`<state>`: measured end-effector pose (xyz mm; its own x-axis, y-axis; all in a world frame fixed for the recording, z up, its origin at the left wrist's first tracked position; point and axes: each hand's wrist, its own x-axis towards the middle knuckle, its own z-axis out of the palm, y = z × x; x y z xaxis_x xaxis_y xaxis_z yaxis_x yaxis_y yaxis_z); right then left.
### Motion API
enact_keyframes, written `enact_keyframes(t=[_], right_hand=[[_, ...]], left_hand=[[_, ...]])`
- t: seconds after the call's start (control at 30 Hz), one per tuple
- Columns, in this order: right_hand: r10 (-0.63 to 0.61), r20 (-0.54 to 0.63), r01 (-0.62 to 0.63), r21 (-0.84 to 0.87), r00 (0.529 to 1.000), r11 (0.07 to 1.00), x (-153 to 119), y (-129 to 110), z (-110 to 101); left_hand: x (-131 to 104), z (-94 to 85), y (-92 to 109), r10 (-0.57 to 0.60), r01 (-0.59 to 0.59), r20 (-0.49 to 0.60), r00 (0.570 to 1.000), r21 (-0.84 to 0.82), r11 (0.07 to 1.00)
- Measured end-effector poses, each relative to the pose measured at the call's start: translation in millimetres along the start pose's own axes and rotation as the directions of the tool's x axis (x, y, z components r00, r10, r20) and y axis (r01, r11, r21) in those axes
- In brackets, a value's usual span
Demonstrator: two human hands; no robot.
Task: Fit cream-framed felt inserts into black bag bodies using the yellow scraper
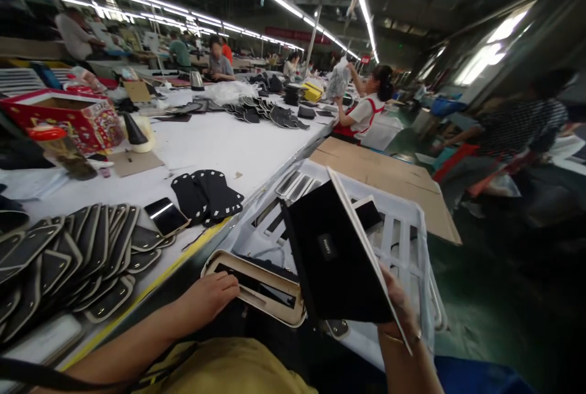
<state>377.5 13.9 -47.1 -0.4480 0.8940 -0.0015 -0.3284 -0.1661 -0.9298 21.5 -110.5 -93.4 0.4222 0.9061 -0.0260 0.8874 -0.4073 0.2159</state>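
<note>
My right hand (399,299) is closed on the edge of a black panel (336,254) with a pale edge and a small label patch, raised and tilted in front of me. Most of its fingers are hidden behind the panel. Below and to the left lies a long case-like piece (295,315) with a cream rim and a dark slot inside. My left hand (215,293) grips its left end, fingers curled over the rim, thumb out of sight. A white slatted crate (419,260) stands beneath, with several rimmed pieces in it.
On the white table (201,144) to the left, several dark rimmed panels (101,260) lie in a fanned stack. Beside them are a phone (167,217) and black cut pieces (208,196). A cardboard sheet (384,171) lies beyond the crate. A person in a red apron (364,113) works further along.
</note>
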Motion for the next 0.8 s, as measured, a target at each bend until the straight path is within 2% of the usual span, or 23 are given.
enact_keyframes(t=[0.07,0.13,0.2,0.23,0.27,0.3,0.37,0.4,0.43,0.47,0.5,0.57,0.63,0.73,0.8], right_hand=[[0.111,0.084,-0.115,0.038,0.990,0.993,6,9,23],[0.168,0.155,-0.183,0.084,0.973,0.980,13,21,42],[0.186,0.209,-0.211,0.104,0.960,0.972,20,33,55],[0.188,0.225,-0.216,0.110,0.956,0.970,23,39,61],[0.187,0.231,-0.218,0.114,0.955,0.969,26,44,65],[0.182,0.229,-0.214,0.121,0.956,0.969,28,50,69],[0.160,0.223,-0.193,0.136,0.962,0.972,30,59,78],[0.154,0.227,-0.188,0.138,0.962,0.972,31,64,82],[0.153,0.239,-0.189,0.136,0.959,0.973,31,67,86],[0.160,0.262,-0.198,0.126,0.952,0.972,32,70,89],[0.181,0.292,-0.220,0.106,0.939,0.970,33,71,93],[0.238,0.341,-0.270,0.047,0.909,0.962,35,69,97],[0.243,0.341,-0.265,0.017,0.908,0.964,39,58,97],[0.135,0.283,-0.145,0.015,0.950,0.989,44,34,94],[0.148,0.282,-0.102,-0.172,0.948,0.980,46,21,97]], left_hand=[[-6,1.4,-1,0.015,-0.017,-0.045,0.999,-0.060,0.998],[-14,3.3,-4,0.007,-0.019,-0.082,0.997,-0.155,0.988],[-21,3.8,-7,-0.050,0.007,-0.128,0.990,-0.320,0.947],[-23,2.9,-7,-0.107,0.027,-0.153,0.982,-0.449,0.893],[-23,1.0,-6,-0.183,0.043,-0.173,0.968,-0.604,0.796],[-22,-1.8,-4,-0.270,0.045,-0.171,0.947,-0.765,0.643],[-13,-10.1,5,-0.412,-0.001,-0.083,0.907,-0.981,0.194],[-6,-15.3,10,-0.438,-0.035,-0.013,0.899,-0.999,-0.041],[2,-21.0,15,-0.437,-0.061,0.051,0.898,-0.969,-0.238],[10,-26.9,19,-0.425,-0.076,0.099,0.900,-0.924,-0.376],[18,-32.9,23,-0.415,-0.087,0.128,0.901,-0.884,-0.460],[29,-44.7,26,-0.439,-0.116,0.143,0.887,-0.852,-0.511],[36,-55.3,23,-0.500,-0.146,0.119,0.858,-0.876,-0.459],[38,-67.8,14,-0.576,-0.132,0.035,0.816,-0.960,-0.246],[38,-73.4,12,-0.599,-0.108,-0.025,0.800,-0.989,-0.103]])
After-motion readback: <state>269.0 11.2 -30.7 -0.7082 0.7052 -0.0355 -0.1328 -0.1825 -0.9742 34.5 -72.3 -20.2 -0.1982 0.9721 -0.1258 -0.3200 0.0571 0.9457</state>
